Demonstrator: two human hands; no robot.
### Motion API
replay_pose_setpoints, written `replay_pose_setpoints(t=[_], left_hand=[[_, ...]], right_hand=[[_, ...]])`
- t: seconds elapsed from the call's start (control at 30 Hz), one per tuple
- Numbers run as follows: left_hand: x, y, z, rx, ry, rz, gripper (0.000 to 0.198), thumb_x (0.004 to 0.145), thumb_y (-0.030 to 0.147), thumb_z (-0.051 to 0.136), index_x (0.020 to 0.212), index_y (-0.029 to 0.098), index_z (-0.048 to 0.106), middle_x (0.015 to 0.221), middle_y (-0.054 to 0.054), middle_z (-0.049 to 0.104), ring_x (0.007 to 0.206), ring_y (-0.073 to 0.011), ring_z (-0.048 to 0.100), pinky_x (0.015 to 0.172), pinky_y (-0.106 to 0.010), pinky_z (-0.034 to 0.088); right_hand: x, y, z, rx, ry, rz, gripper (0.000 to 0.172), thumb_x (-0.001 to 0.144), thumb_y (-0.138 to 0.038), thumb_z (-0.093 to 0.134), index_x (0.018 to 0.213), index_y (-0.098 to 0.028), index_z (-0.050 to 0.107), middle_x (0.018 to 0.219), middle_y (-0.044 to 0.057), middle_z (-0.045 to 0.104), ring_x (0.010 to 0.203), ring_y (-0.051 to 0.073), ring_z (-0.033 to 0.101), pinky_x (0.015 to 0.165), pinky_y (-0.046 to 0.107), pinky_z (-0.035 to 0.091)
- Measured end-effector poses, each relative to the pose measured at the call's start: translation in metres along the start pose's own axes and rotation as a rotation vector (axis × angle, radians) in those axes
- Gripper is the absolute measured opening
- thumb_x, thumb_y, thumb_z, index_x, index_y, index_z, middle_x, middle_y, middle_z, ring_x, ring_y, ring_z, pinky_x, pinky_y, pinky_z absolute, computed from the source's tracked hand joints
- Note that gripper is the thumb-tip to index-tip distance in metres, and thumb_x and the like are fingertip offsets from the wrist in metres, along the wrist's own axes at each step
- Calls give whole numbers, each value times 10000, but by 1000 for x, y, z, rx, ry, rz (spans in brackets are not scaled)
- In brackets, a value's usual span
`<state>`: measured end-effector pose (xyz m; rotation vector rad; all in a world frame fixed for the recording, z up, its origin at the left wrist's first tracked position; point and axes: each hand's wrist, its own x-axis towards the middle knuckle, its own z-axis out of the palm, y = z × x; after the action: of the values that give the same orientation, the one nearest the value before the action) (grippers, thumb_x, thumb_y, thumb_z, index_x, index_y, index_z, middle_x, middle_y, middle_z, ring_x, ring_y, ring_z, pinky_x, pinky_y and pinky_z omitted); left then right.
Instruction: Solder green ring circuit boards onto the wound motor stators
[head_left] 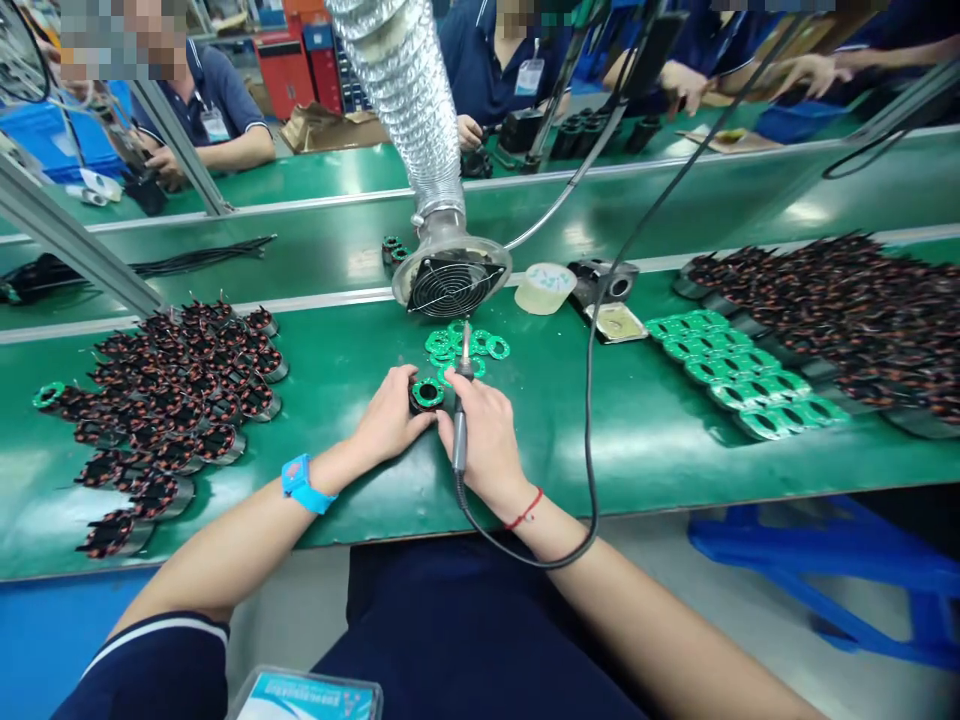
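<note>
My left hand (pixel 392 412) is closed round the side of a motor stator (pixel 427 403), which stands on the green bench with a ring-shaped green circuit board (pixel 428 391) on top. A soldering iron (pixel 460 435) is in my right hand (pixel 486 430), its tip pointing up and away from me. The fingers of that hand are also close by the stator's right side; whether they touch it I cannot tell. Just beyond both hands lies a loose pile of green ring boards (pixel 450 342), partly behind the iron.
A fume extractor (pixel 452 280) hangs over the boards. Many wound stators (pixel 180 380) stand at left, more (pixel 847 310) at right beside green board panels (pixel 742 375). Behind them are a tape roll (pixel 545 288) and iron stand (pixel 604 283). The iron's cable (pixel 590 400) loops past my right arm.
</note>
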<state>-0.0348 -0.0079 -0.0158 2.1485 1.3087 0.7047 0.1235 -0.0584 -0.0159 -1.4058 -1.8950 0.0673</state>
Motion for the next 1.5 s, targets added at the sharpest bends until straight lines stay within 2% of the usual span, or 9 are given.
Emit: replay_pose_setpoints(t=[0.27, 0.47, 0.63, 0.8, 1.03, 1.13, 1.23, 1.4, 1.5], left_hand=[[-6, 7, 2, 106, 85, -95, 318, 807, 218, 677, 1019, 190, 442, 1012, -62, 542, 973, -235, 584, 874, -417, 522], [-9, 9, 12, -14, 137, -141, 409, 831, 149, 621, 1204, 157, 453, 1273, -157, 559, 1251, -305, 513, 1075, -535, 401], [-8, 6, 15, -323, 100, -265, 537, 819, 111, 595, 1325, 170, 427, 1395, -155, 533, 1348, -270, 483, 1161, -491, 351], [-7, 3, 9, -308, 110, -275, 614, 804, 135, 622, 1369, 142, 382, 1479, -186, 430, 1403, -279, 407, 1192, -492, 306], [-5, 7, -1, -169, 41, -199, 432, 805, 169, 678, 1210, 180, 527, 1272, -125, 604, 1244, -280, 532, 1098, -522, 408], [-2, 5, -5, -193, 15, -241, 447, 801, 180, 694, 1225, 192, 552, 1284, -121, 627, 1214, -277, 575, 1079, -498, 439], [9, -5, -20, -214, 98, -314, 424, 808, 208, 689, 1215, 188, 575, 1239, -106, 665, 1127, -258, 627, 1042, -467, 475], [71, -43, -73, -135, 379, -436, 338, 840, 203, 659, 1167, 141, 600, 1149, -87, 709, 1033, -193, 671, 992, -340, 506], [125, -72, -101, 37, 493, -602, 395, 854, 213, 666, 1225, 113, 578, 1196, -114, 687, 1082, -209, 658, 998, -324, 494]], right_hand=[[2, -8, 9, 305, 23, 246, 392, 852, -220, 530, 1243, -201, 540, 1166, 121, 702, 1086, 279, 659, 1009, 511, 458], [-4, -15, 22, 473, 111, 336, 444, 871, -217, 507, 1308, -207, 436, 1239, 136, 683, 1125, 223, 679, 914, 385, 564], [-10, -22, 27, 420, 114, 321, 435, 864, -216, 523, 1295, -184, 468, 1259, 157, 659, 1158, 249, 650, 970, 454, 536], [-3, -11, 10, 247, -4, 161, 476, 852, -193, 537, 1324, -199, 479, 1237, 134, 659, 1147, 281, 630, 987, 529, 496], [24, 27, -21, 157, 65, 53, 405, 915, -249, 527, 1319, -229, 495, 1220, 101, 670, 1129, 252, 624, 981, 466, 500], [47, 60, -32, 116, 146, 82, 369, 911, -279, 537, 1276, -228, 537, 1184, 99, 685, 1091, 249, 640, 931, 440, 523], [74, 107, -40, -12, 230, 81, 375, 900, -312, 521, 1252, -194, 567, 1130, 125, 706, 1055, 281, 645, 925, 473, 512], [97, 171, -46, -35, -38, 258, 480, 898, -503, 454, 1208, -178, 623, 862, 127, 735, 691, 275, 687, 633, 398, 521], [94, 177, -48, 36, -1, 327, 516, 867, -585, 478, 1162, -196, 643, 798, 93, 728, 608, 252, 673, 574, 372, 523]])
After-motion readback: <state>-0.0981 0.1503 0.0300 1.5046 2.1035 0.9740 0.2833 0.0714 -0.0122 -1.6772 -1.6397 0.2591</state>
